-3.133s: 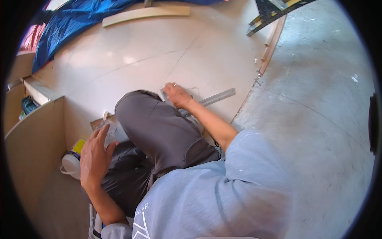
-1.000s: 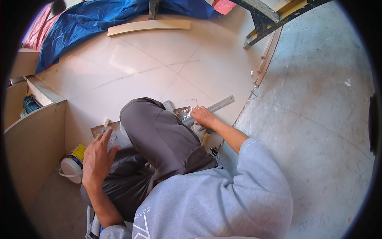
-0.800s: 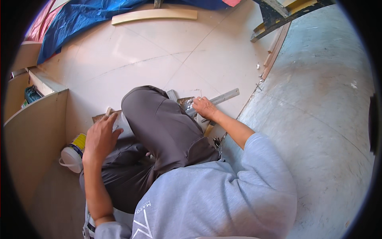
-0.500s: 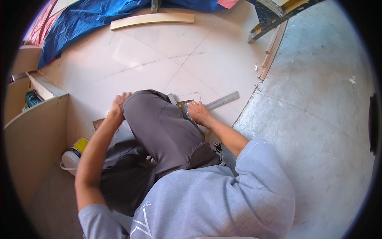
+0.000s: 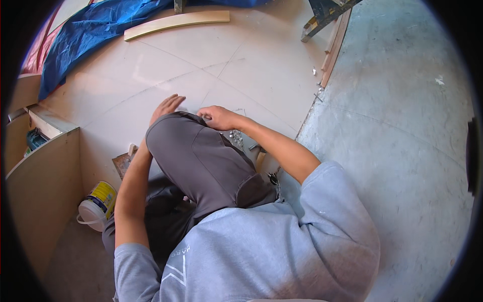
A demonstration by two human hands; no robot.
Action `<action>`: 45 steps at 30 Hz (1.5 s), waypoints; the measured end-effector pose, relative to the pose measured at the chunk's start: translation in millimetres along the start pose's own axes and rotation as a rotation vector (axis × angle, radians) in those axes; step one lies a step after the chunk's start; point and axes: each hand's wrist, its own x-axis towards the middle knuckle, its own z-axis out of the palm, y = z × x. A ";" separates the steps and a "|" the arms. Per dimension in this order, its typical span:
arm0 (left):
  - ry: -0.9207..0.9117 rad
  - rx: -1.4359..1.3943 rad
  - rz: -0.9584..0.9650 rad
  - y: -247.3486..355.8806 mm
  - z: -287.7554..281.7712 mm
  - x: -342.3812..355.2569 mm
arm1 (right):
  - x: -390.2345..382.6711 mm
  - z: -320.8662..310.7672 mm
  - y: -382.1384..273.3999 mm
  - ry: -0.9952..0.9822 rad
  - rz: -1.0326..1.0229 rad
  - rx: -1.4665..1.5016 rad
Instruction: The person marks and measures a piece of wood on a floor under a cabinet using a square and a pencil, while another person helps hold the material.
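Over the far side of my raised, dark-trousered knee [image 5: 188, 146], my left hand [image 5: 168, 104] reaches out with its fingers stretched, holding nothing I can see. Close to its right, my right hand [image 5: 219, 117] is closed, its fingers curled by the knee around something small and greyish that I cannot make out. Part of the fingertips is hidden behind the knee. Grey crumbly debris [image 5: 235, 136] lies on the pale tiles [image 5: 151, 75] just below my right wrist. Beside my left forearm rests a flat brown-stained plate [image 5: 122, 164] with a pale block on it, partly covered by the arm.
A white bucket [image 5: 95, 209] with a yellow-and-blue label lies tipped near a wooden panel [image 5: 48, 191] on the left. Blue sheeting [image 5: 75, 50] and a pale plank [image 5: 176, 24] lie at the back. A stained stand leg [image 5: 314, 27] and brown strips [image 5: 336, 48] border the grey floor [image 5: 392, 131].
My right hand has moved left and away to the knee's far side. The grey flat bar beside it no longer shows on the tiles. My left hand has moved right and its fingers have straightened.
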 end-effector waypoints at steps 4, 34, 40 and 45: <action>-0.162 -0.586 -0.334 10.4 4.3 16.7 | 11.0 13.1 24.0 -0.009 0.082 0.464; 0.063 -0.583 -0.592 -102.7 -227.1 -71.1 | -196.8 73.5 157.4 0.730 0.681 0.462; 0.222 -0.710 -0.610 -117.4 -244.5 -122.4 | -116.4 -33.1 80.5 0.804 0.456 0.314; 0.624 -0.673 -0.676 -63.6 -263.1 -144.8 | -102.9 -52.1 29.4 0.859 0.380 0.311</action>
